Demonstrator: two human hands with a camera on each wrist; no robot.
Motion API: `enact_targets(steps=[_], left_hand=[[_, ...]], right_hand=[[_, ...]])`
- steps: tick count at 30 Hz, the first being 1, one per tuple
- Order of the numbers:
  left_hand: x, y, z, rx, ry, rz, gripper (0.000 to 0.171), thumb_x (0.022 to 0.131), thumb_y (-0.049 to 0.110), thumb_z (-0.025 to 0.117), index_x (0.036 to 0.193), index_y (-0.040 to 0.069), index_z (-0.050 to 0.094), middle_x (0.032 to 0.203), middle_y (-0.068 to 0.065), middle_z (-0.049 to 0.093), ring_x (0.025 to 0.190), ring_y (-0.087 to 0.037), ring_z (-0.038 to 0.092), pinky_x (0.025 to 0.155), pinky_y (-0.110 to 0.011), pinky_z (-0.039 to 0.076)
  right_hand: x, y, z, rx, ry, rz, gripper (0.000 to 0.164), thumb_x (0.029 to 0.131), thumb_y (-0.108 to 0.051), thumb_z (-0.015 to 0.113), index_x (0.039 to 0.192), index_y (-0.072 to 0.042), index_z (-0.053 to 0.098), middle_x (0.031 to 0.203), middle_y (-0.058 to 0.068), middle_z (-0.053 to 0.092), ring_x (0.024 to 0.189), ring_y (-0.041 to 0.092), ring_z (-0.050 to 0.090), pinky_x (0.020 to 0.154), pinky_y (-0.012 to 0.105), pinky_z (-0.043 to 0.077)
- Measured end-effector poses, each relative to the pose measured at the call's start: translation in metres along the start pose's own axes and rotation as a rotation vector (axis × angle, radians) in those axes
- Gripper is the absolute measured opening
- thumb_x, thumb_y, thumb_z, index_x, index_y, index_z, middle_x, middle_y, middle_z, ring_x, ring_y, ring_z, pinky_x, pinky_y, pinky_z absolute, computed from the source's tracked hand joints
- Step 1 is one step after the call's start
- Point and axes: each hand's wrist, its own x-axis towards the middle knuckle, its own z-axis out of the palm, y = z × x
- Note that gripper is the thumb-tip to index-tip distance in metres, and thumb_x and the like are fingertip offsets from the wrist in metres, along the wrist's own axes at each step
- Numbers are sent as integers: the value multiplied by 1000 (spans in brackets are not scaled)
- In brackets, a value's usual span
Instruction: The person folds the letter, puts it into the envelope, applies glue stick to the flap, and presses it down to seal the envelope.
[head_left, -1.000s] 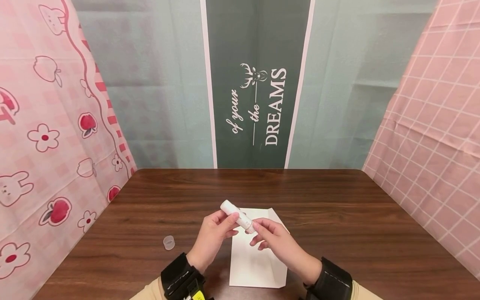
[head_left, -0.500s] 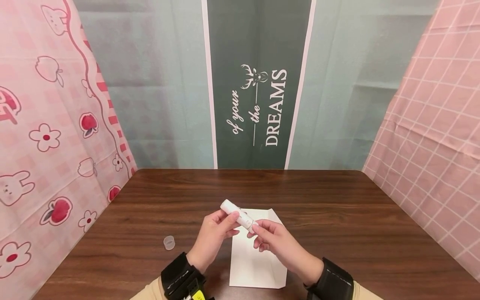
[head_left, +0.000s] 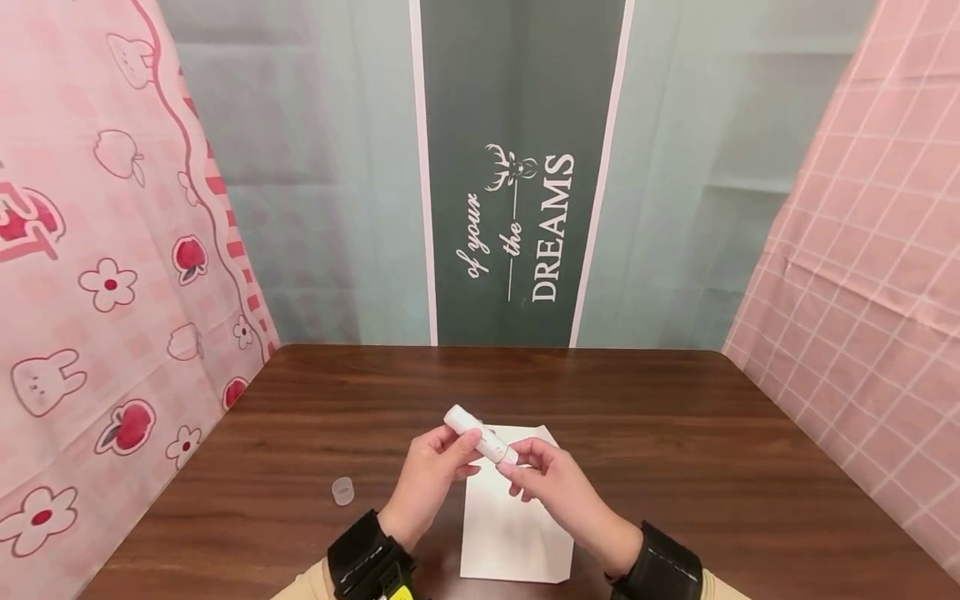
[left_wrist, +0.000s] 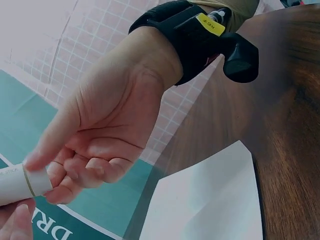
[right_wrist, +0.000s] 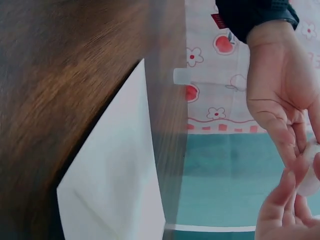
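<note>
A white glue stick [head_left: 486,438] is held slantwise above the table, its far end pointing up and left. My left hand [head_left: 427,475] grips its barrel with the thumb on top. The right hand [head_left: 558,487] pinches the near, lower end between thumb and fingers. In the left wrist view, a thin gold line rings the glue stick [left_wrist: 17,185] close to the right thumb. Beneath the hands lies a white paper envelope [head_left: 513,533], partly hidden by the right hand and forearm. A small translucent cap [head_left: 342,491] sits on the table left of the left hand.
The brown wooden table [head_left: 675,417] reaches back to a green curtain [head_left: 360,208] with white lettering. Pink patterned curtains stand along both sides, a fruit print on the left and a grid on the right. Black straps circle both wrists.
The right fingers and thumb have shifted around the glue stick's lower end. My left hand keeps the same hold. The head view has moved slightly; envelope and cap stay put on the table.
</note>
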Motion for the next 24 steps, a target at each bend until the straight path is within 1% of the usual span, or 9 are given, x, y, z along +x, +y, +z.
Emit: enact_targets(steps=[1, 4, 6, 8, 11, 14, 17, 20, 24], left_hand=[[-1, 0, 0, -7, 1, -4, 39, 91, 23, 62, 114, -8, 58, 103, -16, 66, 96, -23, 65, 79, -35, 51], [-3, 1, 0, -19, 2, -14, 40, 91, 24, 61, 114, -9, 58, 104, -16, 66, 97, -23, 65, 80, -35, 51], [-4, 2, 0, -21, 0, -19, 40, 91, 25, 61, 114, -8, 58, 104, -16, 66, 97, -24, 65, 80, -35, 51], [-4, 3, 1, -13, 0, -22, 41, 91, 25, 61, 114, -8, 58, 104, -16, 66, 97, -23, 65, 80, -35, 51], [-5, 5, 3, -1, 1, -20, 41, 90, 26, 62, 114, -7, 59, 104, -16, 66, 96, -23, 65, 79, -35, 51], [-6, 4, 6, -2, 3, -26, 42, 89, 27, 63, 114, -7, 59, 103, -16, 67, 95, -22, 65, 79, -34, 51], [-5, 4, 8, -13, 2, -36, 44, 89, 29, 63, 114, -7, 59, 103, -16, 67, 95, -23, 66, 78, -33, 51], [-4, 3, 10, -26, 2, -56, 44, 90, 29, 62, 115, -7, 59, 103, -16, 67, 94, -23, 66, 77, -33, 52], [-4, 4, 11, -56, 8, -77, 42, 91, 26, 61, 114, -8, 59, 103, -16, 67, 94, -23, 66, 76, -32, 52]], right_hand=[[-1, 0, 0, 44, -25, 40, 34, 90, -25, 62, 105, 5, 56, 84, 3, 63, 66, 11, 58, 60, 24, 48], [-2, -2, -2, 148, -117, 115, 36, 97, -27, 51, 107, 7, 54, 84, 3, 63, 67, 8, 56, 62, 22, 46], [-4, -4, -2, 173, -136, 144, 38, 98, -28, 47, 110, 8, 53, 86, 2, 63, 69, 9, 57, 63, 22, 46], [-5, -6, -1, 133, -110, 134, 38, 97, -26, 50, 114, 7, 52, 90, 4, 63, 71, 11, 58, 63, 24, 47], [-5, -8, 3, 59, -40, 112, 40, 92, -24, 58, 117, 6, 50, 93, 6, 63, 73, 16, 59, 64, 27, 48], [-6, -7, 5, 17, 20, 102, 40, 88, -20, 65, 114, 5, 49, 88, 6, 61, 72, 18, 59, 63, 28, 48], [-6, -7, 5, 10, 62, 102, 35, 87, -18, 66, 108, 5, 50, 82, 5, 61, 69, 17, 58, 61, 28, 47], [-6, -6, 2, 2, 78, 104, 32, 86, -17, 66, 105, 6, 53, 79, 4, 61, 67, 15, 57, 60, 27, 47], [-5, -7, -3, -15, 64, 88, 31, 86, -17, 67, 104, 6, 56, 79, 6, 64, 64, 13, 57, 58, 26, 47]])
